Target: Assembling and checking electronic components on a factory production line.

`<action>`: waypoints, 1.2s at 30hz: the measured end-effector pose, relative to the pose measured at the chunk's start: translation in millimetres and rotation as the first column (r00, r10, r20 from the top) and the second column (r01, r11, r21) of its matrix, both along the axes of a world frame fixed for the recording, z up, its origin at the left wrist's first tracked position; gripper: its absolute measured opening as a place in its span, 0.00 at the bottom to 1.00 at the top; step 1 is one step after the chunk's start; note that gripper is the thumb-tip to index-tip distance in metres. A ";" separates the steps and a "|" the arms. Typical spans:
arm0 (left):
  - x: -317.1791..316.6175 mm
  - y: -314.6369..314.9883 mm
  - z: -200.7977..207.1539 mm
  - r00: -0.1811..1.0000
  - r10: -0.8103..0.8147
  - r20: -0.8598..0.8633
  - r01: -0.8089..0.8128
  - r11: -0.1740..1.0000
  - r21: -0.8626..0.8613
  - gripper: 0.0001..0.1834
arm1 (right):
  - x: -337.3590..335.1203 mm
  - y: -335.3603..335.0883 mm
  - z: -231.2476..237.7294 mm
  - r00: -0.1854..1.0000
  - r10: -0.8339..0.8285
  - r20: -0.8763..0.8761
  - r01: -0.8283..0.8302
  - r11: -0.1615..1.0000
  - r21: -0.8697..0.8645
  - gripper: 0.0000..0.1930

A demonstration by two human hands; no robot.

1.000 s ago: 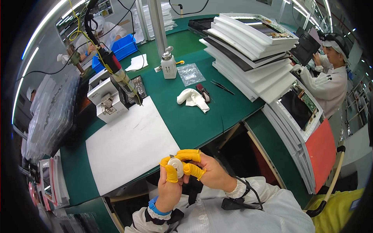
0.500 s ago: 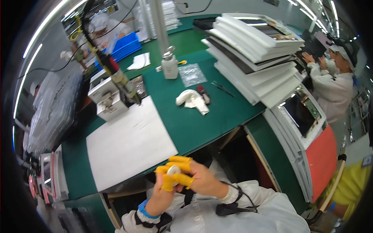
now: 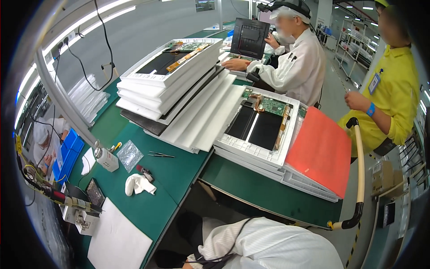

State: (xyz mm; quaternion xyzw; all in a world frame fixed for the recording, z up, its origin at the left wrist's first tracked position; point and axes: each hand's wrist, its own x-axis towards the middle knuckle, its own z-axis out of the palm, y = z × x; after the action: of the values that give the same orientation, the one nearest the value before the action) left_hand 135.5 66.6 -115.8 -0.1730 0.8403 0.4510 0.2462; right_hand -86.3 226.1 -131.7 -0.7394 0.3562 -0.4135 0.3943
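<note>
My right sleeve (image 3: 268, 237), white, crosses the lower edge with a dark cord along it. Only a sliver of skin shows past its cuff (image 3: 195, 258); the hand itself lies outside the picture. My left hand is out of view too. On the green table (image 3: 179, 172), beyond the sleeve, lie a crumpled white cloth (image 3: 139, 184), a dark red-and-black tool (image 3: 144, 172), tweezers (image 3: 161, 154) and a clear plastic bag (image 3: 130, 156). A white dispenser bottle (image 3: 106, 160) stands beside the bag. A white sheet (image 3: 118, 237) covers the near left part.
White panel housings (image 3: 168, 101) are piled high in the middle. More housings with circuit boards (image 3: 262, 121) rest to the right, beside a red sheet (image 3: 320, 152). A curved tan rail (image 3: 359, 166) rises there. Co-workers in white (image 3: 295, 65) and yellow (image 3: 389, 89) are nearby.
The view has swung to the right. My hands, earlier together in yellow finger covers around a small round white object, have dropped out of the picture.
</note>
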 end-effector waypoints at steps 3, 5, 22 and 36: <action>27.4 -7.7 -30.6 0.994 0.092 0.065 -0.093 0.996 0.013 0.17 | -1.0 5.6 15.4 0.997 0.040 0.059 -0.047 0.989 0.140 0.14; 27.1 3.1 -24.9 0.982 0.161 0.102 -0.163 0.987 0.013 0.19 | 8.6 -2.9 13.2 0.998 0.055 0.038 -0.060 0.983 0.172 0.13; -1.9 57.8 55.3 0.958 0.213 -0.191 -0.215 0.977 0.012 0.10 | 34.6 -7.5 9.3 0.666 -0.167 -0.727 -0.163 0.918 -0.360 0.15; 0.9 69.7 68.0 0.950 0.293 -0.107 -0.275 0.949 0.155 0.03 | 55.2 -3.2 -31.5 0.860 -0.492 -0.135 0.082 0.395 -0.915 0.09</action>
State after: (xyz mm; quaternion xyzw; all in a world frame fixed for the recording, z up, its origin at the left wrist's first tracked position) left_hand 136.4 136.3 -47.7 -0.2456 0.7872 0.5492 0.1353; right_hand -31.1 222.9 -163.2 -0.8238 0.2818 -0.4455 -0.2083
